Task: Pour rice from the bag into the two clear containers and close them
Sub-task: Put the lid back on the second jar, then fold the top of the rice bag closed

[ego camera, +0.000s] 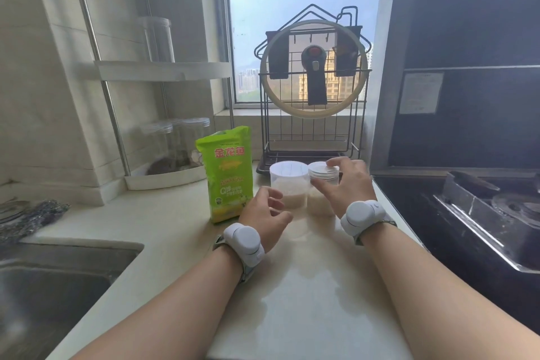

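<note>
The green rice bag (pixel 229 174) is stood upright on the pale countertop (pixel 306 286), its long axis vertical and its printed face turned toward the camera. Just to its right, two clear containers are set side by side, both upright with their mouths upward and each partly filled with rice. The left container (pixel 288 184) is seen touching or nearly touching the right container (pixel 321 188). A ridged clear lid (pixel 323 170) is seated on top of the right container; whether the left one is capped cannot be told.

The left hand (pixel 267 218) is held low in front of the left container and beside the bag's lower corner, fingers loosely curled and apart, nothing grasped. The right hand (pixel 346 184) is raised over the right container, palm down, with the thumb and fingers spread around the lid's rim and touching it.

Both forearms are extended forward from the bottom edge, each wrist banded with a white device. A wire rack (pixel 312 114) carrying a round glass lid is stood behind the containers.
</note>
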Action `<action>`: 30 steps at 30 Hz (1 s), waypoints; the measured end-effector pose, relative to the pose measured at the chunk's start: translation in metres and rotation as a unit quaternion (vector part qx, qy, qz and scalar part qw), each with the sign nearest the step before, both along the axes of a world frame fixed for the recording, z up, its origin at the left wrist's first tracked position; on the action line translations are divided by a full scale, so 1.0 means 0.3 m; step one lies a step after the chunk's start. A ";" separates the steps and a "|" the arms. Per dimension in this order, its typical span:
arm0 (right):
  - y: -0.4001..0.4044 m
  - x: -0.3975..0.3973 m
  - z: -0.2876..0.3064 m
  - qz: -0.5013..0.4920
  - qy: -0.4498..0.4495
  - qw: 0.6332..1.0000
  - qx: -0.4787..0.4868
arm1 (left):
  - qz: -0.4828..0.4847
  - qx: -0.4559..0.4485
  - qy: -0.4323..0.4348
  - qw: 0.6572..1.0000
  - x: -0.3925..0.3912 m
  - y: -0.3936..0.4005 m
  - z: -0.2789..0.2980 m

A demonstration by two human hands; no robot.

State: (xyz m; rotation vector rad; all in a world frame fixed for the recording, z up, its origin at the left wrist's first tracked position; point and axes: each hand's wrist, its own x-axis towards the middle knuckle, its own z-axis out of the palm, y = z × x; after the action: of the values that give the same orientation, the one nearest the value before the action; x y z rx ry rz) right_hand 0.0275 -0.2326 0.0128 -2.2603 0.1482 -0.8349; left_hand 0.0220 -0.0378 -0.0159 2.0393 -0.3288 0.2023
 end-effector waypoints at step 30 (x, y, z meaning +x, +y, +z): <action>-0.011 -0.002 -0.003 -0.022 0.007 1.000 -0.006 | 0.056 -0.030 -0.145 0.987 -0.040 0.022 0.083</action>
State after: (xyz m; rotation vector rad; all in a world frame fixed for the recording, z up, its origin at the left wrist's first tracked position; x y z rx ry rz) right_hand 0.0270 -0.2358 0.0118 -2.2819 0.2010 -0.8441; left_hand 0.0099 -0.0311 0.0091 1.9699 -0.3827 0.5742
